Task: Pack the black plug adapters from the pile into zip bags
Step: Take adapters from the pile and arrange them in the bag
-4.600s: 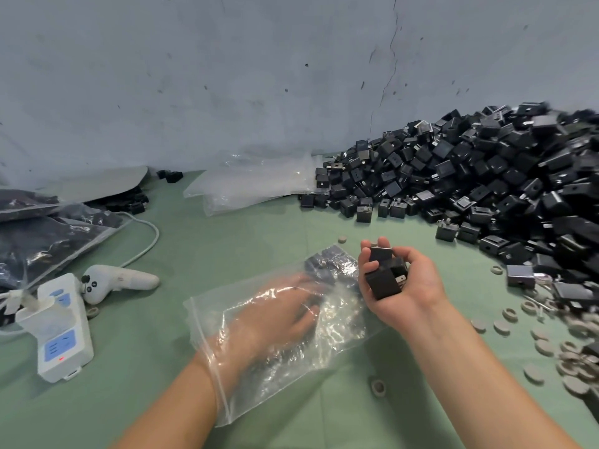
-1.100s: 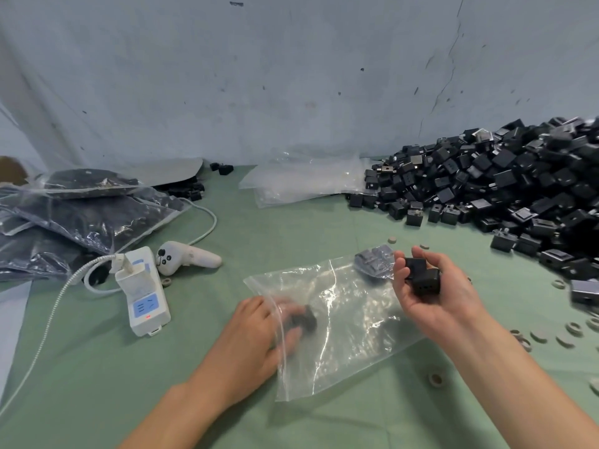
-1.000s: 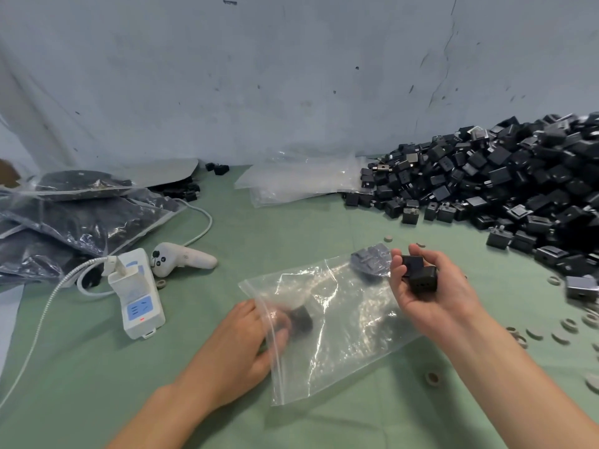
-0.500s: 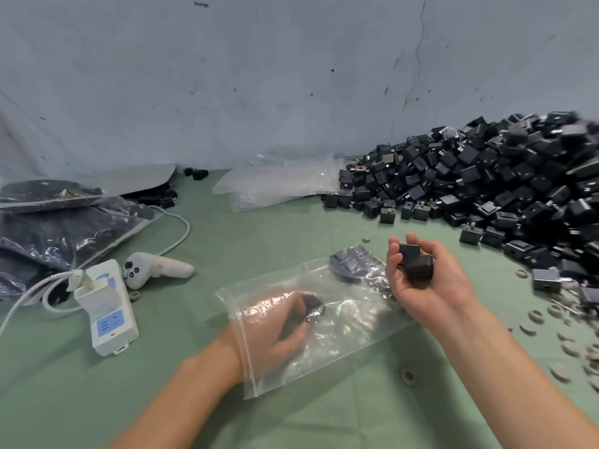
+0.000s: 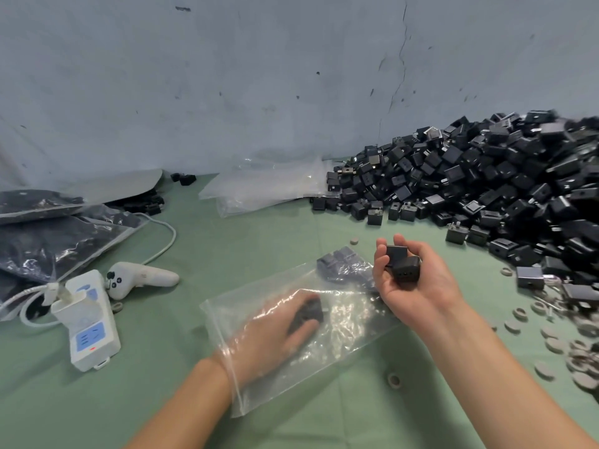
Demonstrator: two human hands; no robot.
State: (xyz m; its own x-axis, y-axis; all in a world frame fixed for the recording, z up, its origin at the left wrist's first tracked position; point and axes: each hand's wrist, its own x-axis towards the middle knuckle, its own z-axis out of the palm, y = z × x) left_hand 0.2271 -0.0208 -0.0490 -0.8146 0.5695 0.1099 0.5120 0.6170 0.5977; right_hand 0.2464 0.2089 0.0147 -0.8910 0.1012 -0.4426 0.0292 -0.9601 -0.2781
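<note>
From here I see the left hand [image 5: 275,332] deep inside the zip bag [image 5: 350,328], fingers curled round 1 black adapter [image 5: 308,314]. The right hand [image 5: 418,286] sits palm up just beside the bag, fingers half curled, cupping 2 adapters [image 5: 403,267]. Packed adapters [image 5: 343,264] fill the bag's far corner. The pile [image 5: 486,189] lies right.
</note>
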